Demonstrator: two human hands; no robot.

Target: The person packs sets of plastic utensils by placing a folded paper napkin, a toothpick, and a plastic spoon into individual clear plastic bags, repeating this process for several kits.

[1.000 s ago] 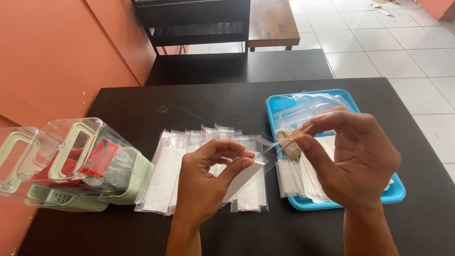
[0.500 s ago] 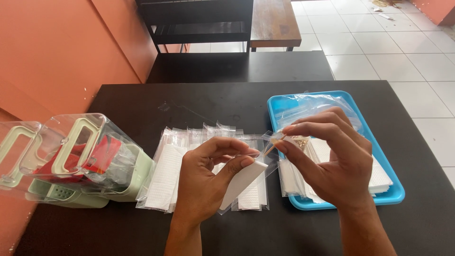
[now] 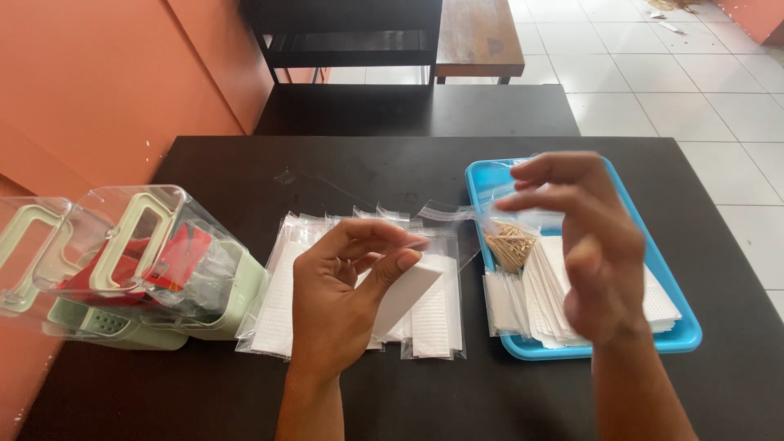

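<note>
The left hand (image 3: 339, 306) is raised a little over the dark surface (image 3: 245, 175), and its grip is closed on a small clear bag (image 3: 412, 286) with a folded white tissue inside; thumb and fingers pinch the bag near its upper part. The open mouth of the bag points up and to the right, toward the other hand. The right hand (image 3: 592, 245) hovers above the blue tray (image 3: 686, 331), blurred. Its fingers are loosely spread, and I cannot tell if they touch the edge of the bag or hold something thin.

Under the left hand, a row of filled clear bags (image 3: 286, 302) lies flat on the surface, overlapping each other. In the tray there is a bundle of wooden toothpicks (image 3: 508, 245), a stack of white tissues (image 3: 547, 298) and some empty plastic bags (image 3: 514, 184). At the left edge of the surface, pale green and clear containers (image 3: 139, 269) lie tilted on their side, with something red inside.
</note>
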